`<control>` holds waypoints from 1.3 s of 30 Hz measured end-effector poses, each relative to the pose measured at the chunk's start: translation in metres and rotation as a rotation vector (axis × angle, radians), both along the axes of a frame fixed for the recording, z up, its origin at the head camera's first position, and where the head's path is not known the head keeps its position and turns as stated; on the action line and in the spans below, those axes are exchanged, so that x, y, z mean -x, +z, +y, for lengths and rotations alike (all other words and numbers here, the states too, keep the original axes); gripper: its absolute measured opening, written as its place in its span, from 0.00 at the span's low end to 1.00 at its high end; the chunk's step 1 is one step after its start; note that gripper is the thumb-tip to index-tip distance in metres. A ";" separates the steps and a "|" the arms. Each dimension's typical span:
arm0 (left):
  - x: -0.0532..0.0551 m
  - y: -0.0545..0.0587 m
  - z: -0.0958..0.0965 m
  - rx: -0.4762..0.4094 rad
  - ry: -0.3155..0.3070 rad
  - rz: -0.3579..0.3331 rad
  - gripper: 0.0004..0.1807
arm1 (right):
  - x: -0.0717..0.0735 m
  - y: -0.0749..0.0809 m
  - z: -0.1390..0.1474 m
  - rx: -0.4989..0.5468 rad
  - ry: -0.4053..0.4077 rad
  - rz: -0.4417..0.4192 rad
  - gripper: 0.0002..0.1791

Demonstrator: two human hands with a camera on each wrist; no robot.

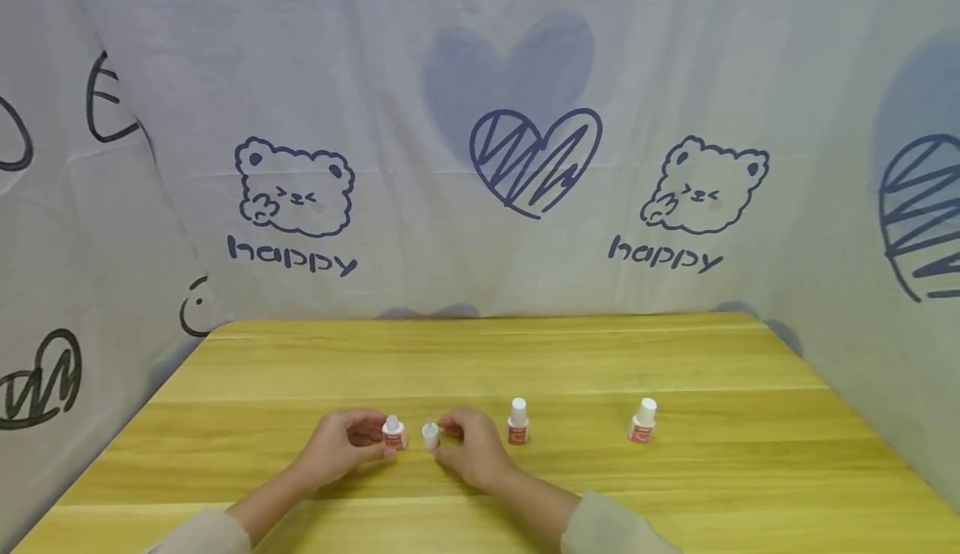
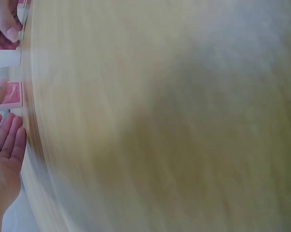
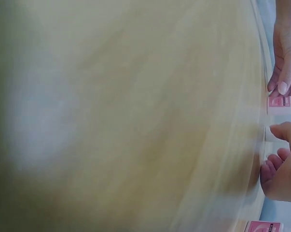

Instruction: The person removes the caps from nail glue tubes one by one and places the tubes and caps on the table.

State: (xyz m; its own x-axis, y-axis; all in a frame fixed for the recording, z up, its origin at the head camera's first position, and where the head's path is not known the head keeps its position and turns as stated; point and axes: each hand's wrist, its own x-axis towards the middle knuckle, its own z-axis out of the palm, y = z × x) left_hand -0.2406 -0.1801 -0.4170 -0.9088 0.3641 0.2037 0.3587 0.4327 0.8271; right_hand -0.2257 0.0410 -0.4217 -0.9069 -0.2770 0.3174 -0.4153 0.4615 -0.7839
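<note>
A small white bottle with a red label (image 1: 393, 434) stands on the table with a pale tip on top and its cap off. My left hand (image 1: 341, 446) is beside it, thumb and fingers spread at its left side; in the left wrist view the fingers of the left hand (image 2: 9, 154) are straight. Just right of the bottle a white cap (image 1: 430, 436) stands with a thin point upward. Around the cap's right side is my right hand (image 1: 474, 451), thumb and fingers parted. The right wrist view has the right hand (image 3: 283, 169) at its edge, below the labelled bottle (image 3: 280, 104).
Two similar capped bottles stand to the right, one near the right hand (image 1: 518, 422) and another farther out (image 1: 642, 422). The wooden table (image 1: 480, 362) ends at a cloth backdrop (image 1: 405, 229) printed with hearts and bears, which also hangs along both sides.
</note>
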 end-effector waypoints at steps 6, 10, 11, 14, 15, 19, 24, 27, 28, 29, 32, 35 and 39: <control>-0.005 0.004 -0.006 0.033 0.070 -0.011 0.26 | -0.014 0.008 0.006 -0.038 -0.042 0.025 0.17; -0.006 0.011 -0.007 0.026 0.101 -0.014 0.27 | -0.022 0.021 0.012 -0.007 -0.036 0.053 0.18; -0.006 0.014 -0.007 0.021 0.106 -0.009 0.27 | -0.024 0.025 0.014 0.002 -0.031 0.059 0.18; -0.007 0.023 -0.005 0.004 0.106 0.004 0.26 | -0.028 0.037 0.020 0.007 -0.012 0.096 0.16; -0.007 0.026 -0.003 -0.001 0.110 0.005 0.25 | -0.029 0.041 0.023 0.005 -0.005 0.115 0.16; -0.009 0.038 0.001 -0.022 0.106 0.008 0.25 | -0.033 0.052 0.033 -0.018 0.006 0.164 0.13; -0.014 0.050 0.011 -0.041 0.094 0.031 0.23 | -0.032 0.060 0.047 -0.044 -0.025 0.201 0.11; -0.019 0.055 0.020 -0.059 0.089 0.047 0.22 | -0.029 0.062 0.057 -0.059 -0.050 0.235 0.11; -0.021 0.056 0.024 -0.063 0.086 0.051 0.22 | -0.028 0.062 0.061 -0.062 -0.056 0.241 0.11; -0.022 0.058 0.027 -0.066 0.081 0.053 0.21 | -0.027 0.062 0.064 -0.065 -0.060 0.246 0.12; -0.028 0.062 0.037 -0.073 0.059 0.043 0.21 | -0.024 0.062 0.075 -0.071 -0.082 0.259 0.12; -0.032 0.064 0.046 -0.079 0.025 0.019 0.21 | -0.021 0.061 0.083 -0.078 -0.098 0.267 0.13; -0.036 0.063 0.060 -0.076 -0.018 0.033 0.22 | -0.017 0.058 0.091 -0.095 -0.096 0.258 0.12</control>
State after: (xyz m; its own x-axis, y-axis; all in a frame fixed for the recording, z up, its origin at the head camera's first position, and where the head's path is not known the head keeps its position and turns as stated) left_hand -0.2051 -0.1197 -0.3535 -0.8946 0.3626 0.2612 0.3935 0.3620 0.8451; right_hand -0.2086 0.1324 -0.3639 -0.8230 -0.2329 0.5181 -0.5463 0.5746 -0.6095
